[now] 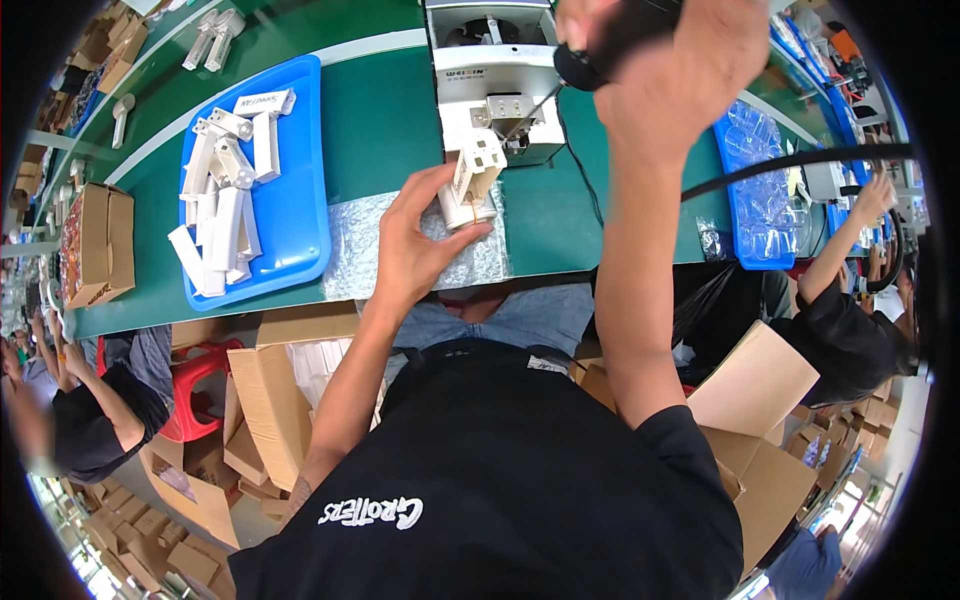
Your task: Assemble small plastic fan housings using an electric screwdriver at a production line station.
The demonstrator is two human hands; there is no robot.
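A white plastic housing stands on bubble wrap, its square-holed end upward. My left hand grips it from the left, fingers behind and thumb along its lower front. Raised at the upper right, my right hand is wrapped round a black electric screwdriver. Its thin bit slants down left to the metal pick-up block on the front of a grey-white screw feeder. I cannot tell whether the bit touches the block or carries a screw.
A blue tray of white plastic parts lies on the green table at left. Another blue tray with clear plastic pieces is at right. A black cable crosses there. Open cardboard boxes flank my lap. Co-workers sit on both sides.
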